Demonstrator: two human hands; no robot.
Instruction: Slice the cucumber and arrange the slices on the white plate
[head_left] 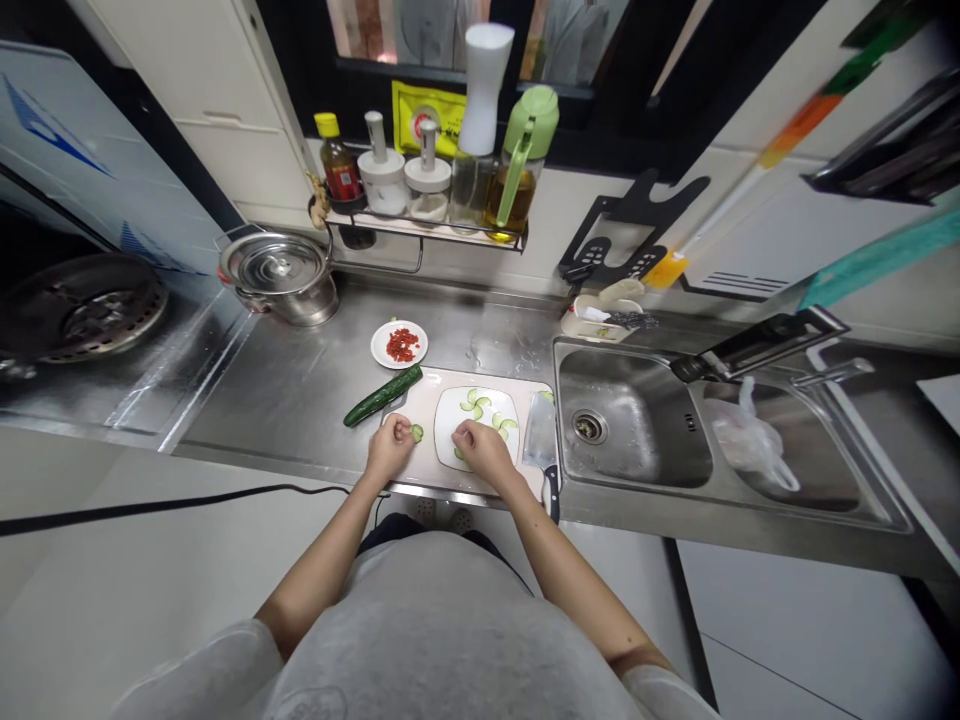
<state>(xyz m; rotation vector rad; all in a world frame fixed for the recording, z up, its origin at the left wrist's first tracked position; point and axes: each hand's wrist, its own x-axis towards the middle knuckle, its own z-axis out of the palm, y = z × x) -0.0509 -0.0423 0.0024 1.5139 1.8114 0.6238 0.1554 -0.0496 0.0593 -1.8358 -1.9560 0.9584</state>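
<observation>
My left hand is closed at the left side of the pale cutting board, its fingertips on a small bunch of cucumber slices. Over the left part of a white square plate, my right hand is in a pinch, with a bit of green cucumber slice showing under the fingertips. Several thin curved cucumber slices lie on the plate in swirls. Along the board's right edge rests a cleaver with a black handle. A whole cucumber lies slanted beyond my left hand.
Behind the board stands a small white dish of chopped red pieces. A lidded steel pot is at the back left. To the right is a double sink with a plastic bag. Above hangs a seasoning rack.
</observation>
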